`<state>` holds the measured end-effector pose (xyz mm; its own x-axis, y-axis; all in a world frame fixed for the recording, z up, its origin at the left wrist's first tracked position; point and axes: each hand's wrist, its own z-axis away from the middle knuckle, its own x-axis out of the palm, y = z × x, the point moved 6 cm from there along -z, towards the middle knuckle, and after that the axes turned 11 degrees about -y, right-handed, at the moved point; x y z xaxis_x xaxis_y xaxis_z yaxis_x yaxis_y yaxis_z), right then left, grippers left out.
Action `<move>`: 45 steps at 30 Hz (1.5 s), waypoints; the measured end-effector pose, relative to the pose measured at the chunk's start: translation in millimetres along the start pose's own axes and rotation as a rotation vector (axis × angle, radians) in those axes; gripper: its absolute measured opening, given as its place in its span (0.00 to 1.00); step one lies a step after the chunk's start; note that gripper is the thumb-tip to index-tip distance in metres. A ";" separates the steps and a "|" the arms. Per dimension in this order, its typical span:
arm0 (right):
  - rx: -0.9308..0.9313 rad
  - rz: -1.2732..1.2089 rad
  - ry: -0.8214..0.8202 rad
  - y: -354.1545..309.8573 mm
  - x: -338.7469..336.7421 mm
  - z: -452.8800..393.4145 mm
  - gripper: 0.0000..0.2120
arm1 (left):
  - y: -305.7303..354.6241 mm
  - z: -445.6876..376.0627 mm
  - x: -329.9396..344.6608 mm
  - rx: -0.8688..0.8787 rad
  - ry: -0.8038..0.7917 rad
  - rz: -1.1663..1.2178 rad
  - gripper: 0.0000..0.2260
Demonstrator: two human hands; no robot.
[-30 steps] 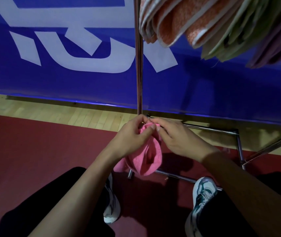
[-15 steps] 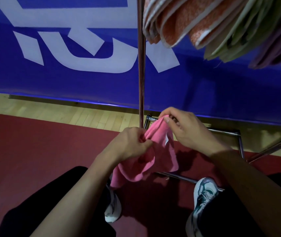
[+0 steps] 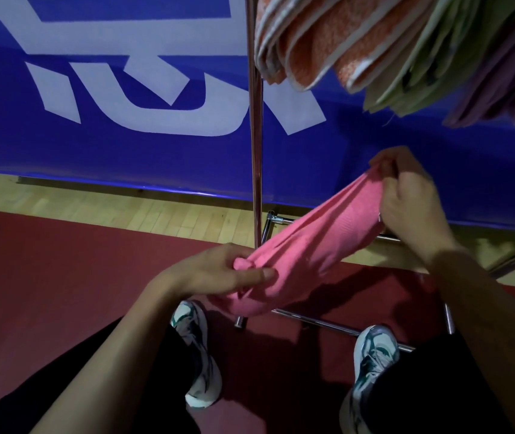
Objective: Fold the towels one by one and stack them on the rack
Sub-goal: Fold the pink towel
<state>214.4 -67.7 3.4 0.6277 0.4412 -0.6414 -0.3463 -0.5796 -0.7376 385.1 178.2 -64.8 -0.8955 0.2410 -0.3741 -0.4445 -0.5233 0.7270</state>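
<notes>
A pink towel (image 3: 309, 245) is stretched in the air between my two hands, bunched and hanging low in front of the rack. My left hand (image 3: 218, 270) grips its lower left end near my knees. My right hand (image 3: 409, 198) pinches the upper right end, held higher and further right. The metal rack's upright pole (image 3: 255, 126) rises just behind the towel. Folded orange, green and purple towels (image 3: 375, 42) hang stacked on the rack at the top right.
The rack's chrome base bars (image 3: 337, 327) lie on the red floor mat around my two sneakers (image 3: 375, 355). A blue banner with white lettering (image 3: 124, 89) stands behind the rack, above a strip of wooden floor.
My hands have pulled apart. The right hand has moved up and right with one end of the pink towel, stretching it out from a bunch; the left hand has stayed low.
</notes>
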 end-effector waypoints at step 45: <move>0.109 -0.002 0.036 31.3 -19.4 3.2 0.09 | -55.3 -7.0 -20.1 -0.428 -0.092 -0.302 0.14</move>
<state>189.2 -92.3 -7.9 0.6527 0.4160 -0.6332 -0.4178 -0.4996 -0.7589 427.8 196.6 -101.5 -0.7354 0.4937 -0.4642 -0.6523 -0.7013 0.2876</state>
